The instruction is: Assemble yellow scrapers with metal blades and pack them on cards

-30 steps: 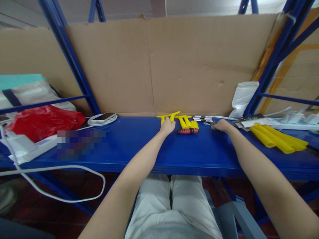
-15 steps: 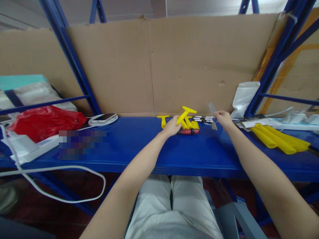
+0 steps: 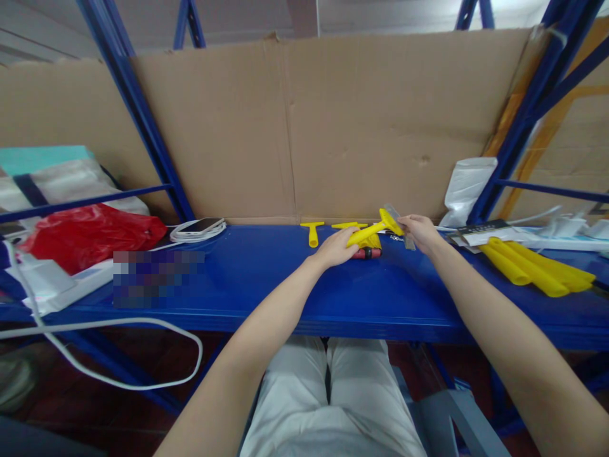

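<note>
My left hand (image 3: 339,246) is wrapped round the shaft of a yellow T-shaped scraper handle (image 3: 373,231), its crosspiece tipped up to the right. Between the fingertips of my right hand (image 3: 421,231) is a thin, pale, see-through flat strip (image 3: 392,211), which sits against or right behind the crosspiece; whether it is slotted in I cannot tell. Under the held handle lie more yellow T-shaped pieces (image 3: 349,225), partly covered, and a red and black screwdriver-like handle (image 3: 367,253). One more yellow T-shaped handle (image 3: 313,233) lies apart, to the left.
Yellow tubes (image 3: 537,266) lie at the right beside a black and white packet (image 3: 483,232). On the left are a phone (image 3: 204,225) on a coiled white cable, a red bag (image 3: 95,235) and a power strip. A cardboard sheet (image 3: 380,127) stands behind the blue shelf (image 3: 266,273).
My left hand has swung the yellow handle down and to the right. The crosspiece now meets the strip in my right hand, which has come slightly left.
</note>
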A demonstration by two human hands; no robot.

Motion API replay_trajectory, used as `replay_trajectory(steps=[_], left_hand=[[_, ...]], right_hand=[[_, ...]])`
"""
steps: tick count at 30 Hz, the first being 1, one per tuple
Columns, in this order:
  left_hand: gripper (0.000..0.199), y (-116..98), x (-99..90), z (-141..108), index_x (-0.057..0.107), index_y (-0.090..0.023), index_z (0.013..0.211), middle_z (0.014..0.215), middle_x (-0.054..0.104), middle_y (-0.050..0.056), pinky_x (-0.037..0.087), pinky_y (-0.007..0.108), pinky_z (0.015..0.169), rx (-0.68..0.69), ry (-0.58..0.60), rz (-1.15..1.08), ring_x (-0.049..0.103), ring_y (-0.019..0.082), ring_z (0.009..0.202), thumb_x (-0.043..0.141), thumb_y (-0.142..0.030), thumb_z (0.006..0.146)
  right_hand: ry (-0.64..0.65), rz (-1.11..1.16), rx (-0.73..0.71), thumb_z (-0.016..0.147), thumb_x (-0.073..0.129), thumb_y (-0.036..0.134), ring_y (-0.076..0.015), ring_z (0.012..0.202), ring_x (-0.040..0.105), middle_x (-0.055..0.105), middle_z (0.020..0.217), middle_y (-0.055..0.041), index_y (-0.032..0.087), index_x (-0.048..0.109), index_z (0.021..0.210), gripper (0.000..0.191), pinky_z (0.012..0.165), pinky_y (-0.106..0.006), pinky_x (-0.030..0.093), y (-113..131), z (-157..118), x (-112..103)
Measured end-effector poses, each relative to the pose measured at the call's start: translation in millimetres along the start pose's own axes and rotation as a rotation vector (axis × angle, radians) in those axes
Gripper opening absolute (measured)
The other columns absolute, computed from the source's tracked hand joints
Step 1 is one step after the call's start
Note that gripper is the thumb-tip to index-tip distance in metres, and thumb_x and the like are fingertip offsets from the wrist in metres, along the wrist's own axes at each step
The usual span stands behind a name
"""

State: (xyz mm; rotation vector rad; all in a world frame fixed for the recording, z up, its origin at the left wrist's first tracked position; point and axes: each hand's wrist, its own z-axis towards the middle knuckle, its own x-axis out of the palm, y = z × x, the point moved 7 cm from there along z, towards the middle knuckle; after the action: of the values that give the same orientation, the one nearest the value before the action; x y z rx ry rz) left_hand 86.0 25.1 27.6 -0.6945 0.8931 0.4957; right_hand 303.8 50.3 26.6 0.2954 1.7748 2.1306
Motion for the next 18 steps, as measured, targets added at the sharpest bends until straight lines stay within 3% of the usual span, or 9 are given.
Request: replay_trajectory(steps=[6,10,15,18], left_hand=[[0.052,-6,-5.3,-4,0.048,-0.019,0.130,0.138,0.051,0.009,0.034,0.040,0.105,0.006,0.014,0.167,0.046,0.026,0.127,0.053,-0.022,0.078],[0.047,-8,-6.5,-6,0.052,-0.019,0.125,0.128,0.058,0.011,0.034,0.046,0.101,-0.049,0.051,0.278,0.051,0.029,0.121,0.052,-0.018,0.078],[0.039,-10,-11.3,-6,0.053,-0.018,0.120,0.124,0.060,0.011,0.036,0.043,0.100,-0.097,0.023,0.297,0.052,0.027,0.119,0.047,-0.013,0.082],[0.036,-5,-11.7,-6,0.052,-0.019,0.120,0.124,0.060,0.011,0.039,0.039,0.099,-0.126,-0.017,0.240,0.054,0.025,0.118,0.047,-0.014,0.084]], right_hand=[[0.085,-0.033,-0.063,0.071,0.064,0.019,-0.0105,0.055,0.053,0.058,0.058,-0.0004,0.017,0.054,0.062,0.014,0.057,-0.023,0.046,4,-5,10],[0.220,-0.031,-0.094,0.069,0.066,0.020,-0.0079,0.054,0.053,0.059,0.060,0.0000,0.017,0.052,0.060,0.017,0.054,-0.019,0.045,9,-20,31],[0.431,0.019,-0.109,0.062,0.073,0.025,-0.0082,0.059,0.057,0.062,0.062,0.0007,0.016,0.055,0.059,0.021,0.060,-0.020,0.048,11,-42,65],[0.481,0.032,-0.094,0.062,0.073,0.026,-0.0081,0.059,0.057,0.063,0.062,0.0010,0.016,0.056,0.060,0.020,0.060,-0.020,0.049,11,-48,73]])
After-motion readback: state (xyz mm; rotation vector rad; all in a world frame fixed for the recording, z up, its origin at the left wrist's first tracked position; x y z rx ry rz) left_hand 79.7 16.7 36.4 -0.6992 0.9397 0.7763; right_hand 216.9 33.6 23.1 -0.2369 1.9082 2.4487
